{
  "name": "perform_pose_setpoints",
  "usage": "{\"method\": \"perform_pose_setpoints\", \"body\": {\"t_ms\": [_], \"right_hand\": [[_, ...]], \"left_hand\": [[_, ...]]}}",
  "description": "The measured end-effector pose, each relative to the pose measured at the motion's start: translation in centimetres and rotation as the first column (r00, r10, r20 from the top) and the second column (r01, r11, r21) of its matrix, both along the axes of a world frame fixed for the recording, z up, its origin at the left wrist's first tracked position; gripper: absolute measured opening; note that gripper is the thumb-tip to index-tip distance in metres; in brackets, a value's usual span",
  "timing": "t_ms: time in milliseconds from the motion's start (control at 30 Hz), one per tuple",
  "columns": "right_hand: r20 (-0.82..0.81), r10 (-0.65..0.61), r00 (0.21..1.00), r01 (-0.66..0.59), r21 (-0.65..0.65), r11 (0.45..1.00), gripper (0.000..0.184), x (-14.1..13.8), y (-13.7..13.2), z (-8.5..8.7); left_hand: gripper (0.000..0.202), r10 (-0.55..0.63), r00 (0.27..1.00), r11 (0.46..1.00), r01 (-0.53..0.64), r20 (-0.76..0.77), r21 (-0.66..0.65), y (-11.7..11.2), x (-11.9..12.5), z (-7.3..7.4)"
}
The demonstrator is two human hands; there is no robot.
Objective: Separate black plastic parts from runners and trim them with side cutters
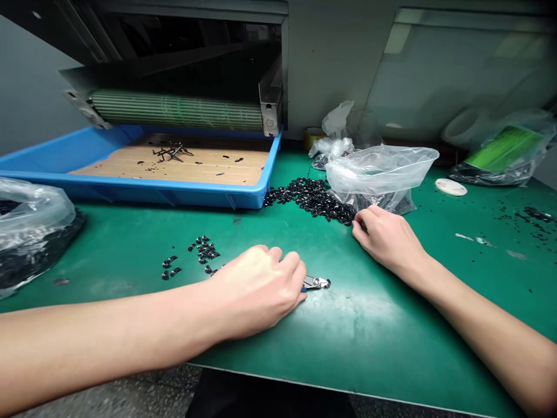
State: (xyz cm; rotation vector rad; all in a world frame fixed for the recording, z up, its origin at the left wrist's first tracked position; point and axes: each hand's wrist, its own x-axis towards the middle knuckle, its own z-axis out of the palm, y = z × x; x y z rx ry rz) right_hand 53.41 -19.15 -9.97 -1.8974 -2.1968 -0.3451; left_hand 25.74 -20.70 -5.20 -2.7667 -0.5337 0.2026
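Nippers [317, 283] of bright metal, with a bit of blue grip showing, are held in the left hand [261, 284], whose fingers curl closed around the handles low over the smooth, glossy green tabletop [369, 348]. A tiny dark piece sits at the metal tips. The right hand [387, 235] touches the near edge of a heap of shiny black curved pieces [311, 196]; its thumb and fingers are drawn narrow, but I cannot tell whether they grip one. Just behind it slumps a translucent, crinkled plastic bag [378, 174]. More small glossy pieces [206, 251] lie scattered beyond the left wrist. Further back, a blue plastic tray [243, 200] lined with ribbed tan cardboard [209, 165] bears spindly black sticks [173, 152], beneath a green ribbed roller [174, 109].
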Motion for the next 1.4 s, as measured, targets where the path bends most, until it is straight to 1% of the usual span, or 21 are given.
{"method": "perform_pose_setpoints", "body": {"t_ms": [33, 67, 100, 133, 200, 233, 267, 333, 433, 533, 667, 833, 900, 1200, 1400], "right_hand": [[-0.034, 0.016, 0.999, -0.015, 0.016, 1.000, 0.020, 0.0, -0.3, 0.3], [-0.103, 0.050, 0.993, -0.049, 0.013, 0.999, 0.018, -0.1, -0.8, 0.6], [-0.201, 0.096, 0.975, -0.102, -0.022, 0.995, 0.016, -0.3, -1.5, 1.0], [-0.315, 0.139, 0.939, -0.174, -0.086, 0.981, 0.014, -0.6, -2.2, 1.3], [-0.501, 0.182, 0.846, -0.334, -0.233, 0.913, 0.015, -1.5, -3.9, 1.9], [-0.547, 0.187, 0.816, -0.390, -0.282, 0.877, 0.015, -2.0, -4.6, 2.1], [-0.563, 0.194, 0.803, -0.420, -0.305, 0.855, 0.015, -2.4, -5.1, 2.3], [-0.554, 0.214, 0.804, -0.430, -0.294, 0.854, 0.013, -2.9, -5.8, 2.4], [-0.549, 0.216, 0.807, -0.429, -0.296, 0.853, 0.012, -2.9, -5.8, 2.5], [-0.548, 0.216, 0.808, -0.440, -0.319, 0.839, 0.013, -2.3, -5.4, 2.5], [-0.547, 0.227, 0.806, -0.459, -0.334, 0.823, 0.013, -1.8, -5.2, 2.8], [-0.544, 0.266, 0.796, -0.511, -0.370, 0.776, 0.018, -1.2, -5.1, 3.4], [-0.540, 0.286, 0.791, -0.528, -0.369, 0.765, 0.021, -1.0, -5.1, 3.5], [-0.518, 0.363, 0.774, -0.565, -0.308, 0.765, 0.018, -1.0, -5.0, 2.9], [-0.516, 0.385, 0.765, -0.579, -0.290, 0.762, 0.015, -0.8, -5.1, 2.6]], "left_hand": [[0.033, 0.028, 0.999, 1.000, -0.028, 0.021, -0.011, -0.1, -0.3, 0.1], [0.032, 0.054, 0.998, 0.998, -0.053, 0.043, -0.020, -0.2, -0.7, 0.1], [0.032, 0.080, 0.995, 0.997, -0.078, 0.066, -0.026, -0.4, -1.1, 0.1], [0.031, 0.096, 0.991, 0.995, -0.093, 0.089, -0.032, -0.7, -1.5, 0.1], [0.031, 0.105, 0.985, 0.994, -0.101, 0.135, -0.042, -1.5, -2.1, -0.3], [0.031, 0.103, 0.983, 0.994, -0.098, 0.149, -0.047, -1.9, -2.1, -0.5], [0.031, 0.099, 0.983, 0.994, -0.092, 0.155, -0.053, -2.3, -2.0, -0.7], [0.034, 0.097, 0.984, 0.994, -0.089, 0.152, -0.063, -3.0, -1.5, -1.2], [0.039, 0.114, 0.984, 0.992, -0.105, 0.137, -0.066, -3.4, -0.2, -1.8], [0.040, 0.131, 0.981, 0.991, -0.124, 0.144, -0.059, -3.0, 0.9, -2.0], [0.040, 0.135, 0.977, 0.990, -0.128, 0.162, -0.054, -2.3, 1.5, -2.1], [0.041, 0.141, 0.976, 0.990, -0.135, 0.164, -0.052, -1.9, 2.0, -2.1], [0.043, 0.137, 0.977, 0.990, -0.131, 0.162, -0.052, -1.8, 2.2, -2.1], [0.044, 0.134, 0.983, 0.990, -0.127, 0.123, -0.063, -1.5, 2.6, -1.7], [0.045, 0.078, 0.993, 0.997, -0.077, 0.089, -0.011, -0.9, 3.1, -1.1]]}}
